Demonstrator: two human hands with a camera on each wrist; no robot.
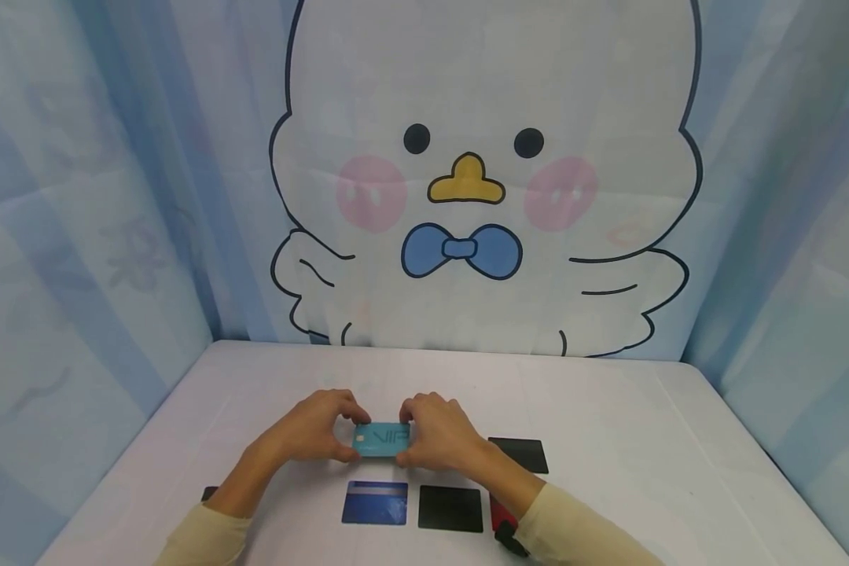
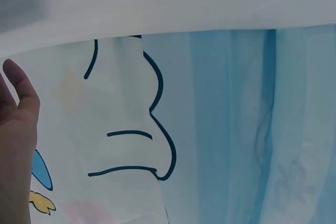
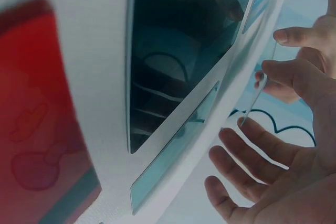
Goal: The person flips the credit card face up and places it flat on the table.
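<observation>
A light-blue card with VIP lettering (image 1: 382, 439) is held between two hands above the white table. My left hand (image 1: 323, 424) pinches its left edge between thumb and fingers, and my right hand (image 1: 442, 432) grips the right edge likewise. From the right wrist the card (image 3: 255, 99) appears nearly edge-on, the right thumb on one side and fingertips at the other. At the left border of the left wrist view is part of the left hand (image 2: 18, 124); no card shows there. Nearer me lie a blue card (image 1: 375, 503) and a black card (image 1: 450, 509).
Another black card (image 1: 520, 454) lies beyond the right forearm. A red card (image 1: 501, 515) is partly covered by the right arm and its dark wrist device (image 1: 512, 539). Behind the table (image 1: 608, 409) hangs a curtain (image 1: 481, 306) with a cartoon bird.
</observation>
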